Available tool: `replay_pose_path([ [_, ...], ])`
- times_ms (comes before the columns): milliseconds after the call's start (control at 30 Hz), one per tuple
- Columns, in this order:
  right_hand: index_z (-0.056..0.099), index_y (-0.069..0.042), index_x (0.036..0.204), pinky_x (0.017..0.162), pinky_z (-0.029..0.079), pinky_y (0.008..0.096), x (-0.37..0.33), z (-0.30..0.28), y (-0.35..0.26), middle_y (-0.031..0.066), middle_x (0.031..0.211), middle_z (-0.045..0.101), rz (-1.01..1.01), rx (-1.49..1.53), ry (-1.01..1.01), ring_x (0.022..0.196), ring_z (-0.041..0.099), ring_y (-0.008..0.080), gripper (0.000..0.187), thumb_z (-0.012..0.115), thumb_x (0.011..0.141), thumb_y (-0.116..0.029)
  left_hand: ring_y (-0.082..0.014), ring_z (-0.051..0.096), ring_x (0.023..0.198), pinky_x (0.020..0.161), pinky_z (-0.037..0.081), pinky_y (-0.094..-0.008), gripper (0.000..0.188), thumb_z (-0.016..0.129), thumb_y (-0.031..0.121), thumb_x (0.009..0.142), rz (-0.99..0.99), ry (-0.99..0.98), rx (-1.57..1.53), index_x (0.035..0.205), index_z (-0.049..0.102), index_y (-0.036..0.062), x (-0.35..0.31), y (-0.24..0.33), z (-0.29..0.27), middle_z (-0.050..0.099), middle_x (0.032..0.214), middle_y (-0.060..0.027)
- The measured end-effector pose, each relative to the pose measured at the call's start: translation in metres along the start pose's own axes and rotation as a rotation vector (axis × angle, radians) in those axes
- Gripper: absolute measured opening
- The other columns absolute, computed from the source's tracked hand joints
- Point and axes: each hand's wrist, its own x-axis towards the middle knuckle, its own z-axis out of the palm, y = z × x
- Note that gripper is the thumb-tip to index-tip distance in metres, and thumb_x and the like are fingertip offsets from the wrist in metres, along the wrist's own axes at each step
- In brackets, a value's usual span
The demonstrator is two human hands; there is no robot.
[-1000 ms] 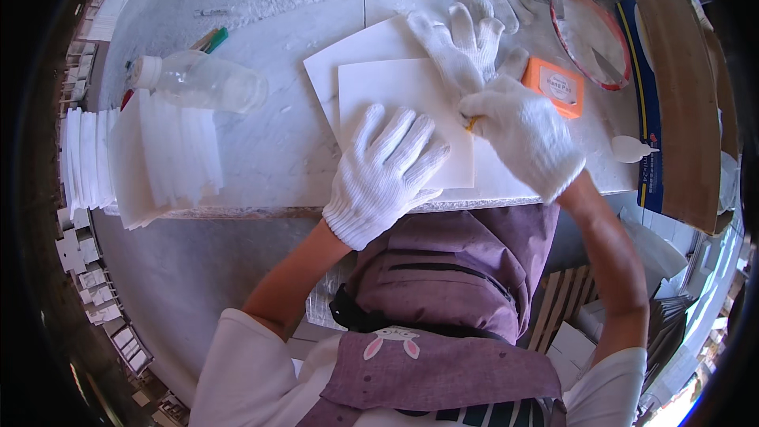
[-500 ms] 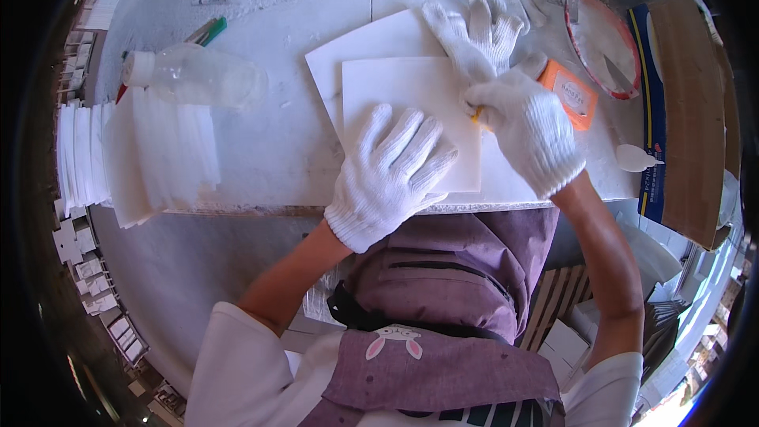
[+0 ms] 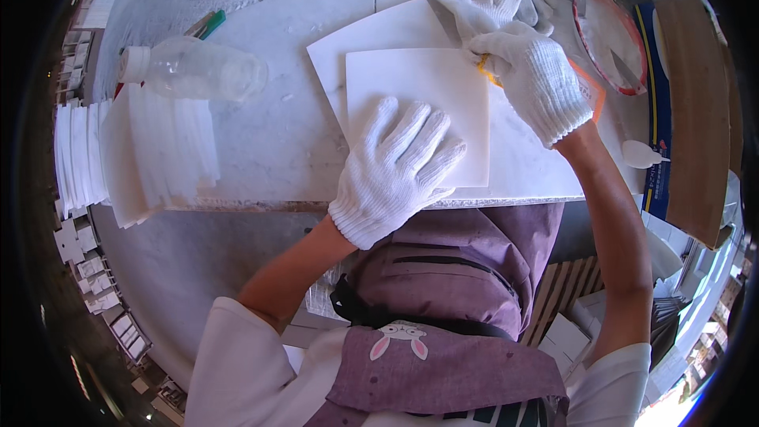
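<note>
My left hand [image 3: 399, 170], in a white knit glove, rests with spread fingers on the lower right part of a square white panel [image 3: 431, 83]. Beneath this panel, turned at an angle, lies a second white panel [image 3: 332, 55]. My right hand [image 3: 534, 71], gloved alike, is closed near the upper right corner of the top panel. A small curved yellow thing [image 3: 489, 71] shows at its fingertips; its kind is not clear. Loose white gloves [image 3: 494, 0] lie just beyond the right hand. Behind that hand an orange box [image 3: 587, 88] is partly hidden.
On the left a clear bottle [image 3: 202, 69] lies beside stacked white panels [image 3: 170, 138] and a green-ended tool [image 3: 212, 24]. To the right are a red-rimmed dish [image 3: 605, 39] with a blade in it, a small white nozzle bottle [image 3: 639, 155] and a cardboard box [image 3: 696, 119].
My right hand has moved up and slightly right, away from the panel's right side, with the yellow thing. The left hand stays spread on the panel.
</note>
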Motion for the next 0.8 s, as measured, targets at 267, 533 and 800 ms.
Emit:
replay_pose_path([
  [267,0.07,-0.005,0.098,0.074,0.05,0.0413,-0.007,-0.006,-0.004,0.0173,0.086,0.064,-0.04,0.01,-0.06,0.081,0.064,0.0326,0.014,0.061,0.088,-0.01,-0.0321,0.051,0.122,0.109,0.036,-0.0553,0.059,0.081,0.038,0.065,0.0,-0.017,-0.007,0.117,0.065,0.016,0.004,0.0,-0.002,0.056,0.13,-0.0122],
  [533,0.069,-0.005,0.101,0.073,0.051,0.0386,-0.017,-0.004,-0.003,0.0156,0.087,0.066,-0.08,-0.106,-0.101,0.079,0.063,0.0318,0.019,0.059,0.086,-0.008,-0.0318,0.052,0.121,0.108,0.036,-0.0548,0.057,0.08,0.038,0.068,0.008,-0.013,0.011,0.118,0.065,0.0163,0.003,0.0,-0.001,0.057,0.129,-0.012],
  [800,0.069,-0.005,0.1,0.074,0.051,0.0394,-0.029,-0.009,-0.017,0.0153,0.088,0.065,-0.04,-0.198,-0.124,0.083,0.063,0.0326,0.019,0.061,0.083,-0.006,-0.0309,0.052,0.122,0.108,0.036,-0.0543,0.058,0.08,0.04,0.068,0.017,-0.014,0.024,0.119,0.065,0.017,0.0,0.0,0.001,0.057,0.13,-0.011],
])
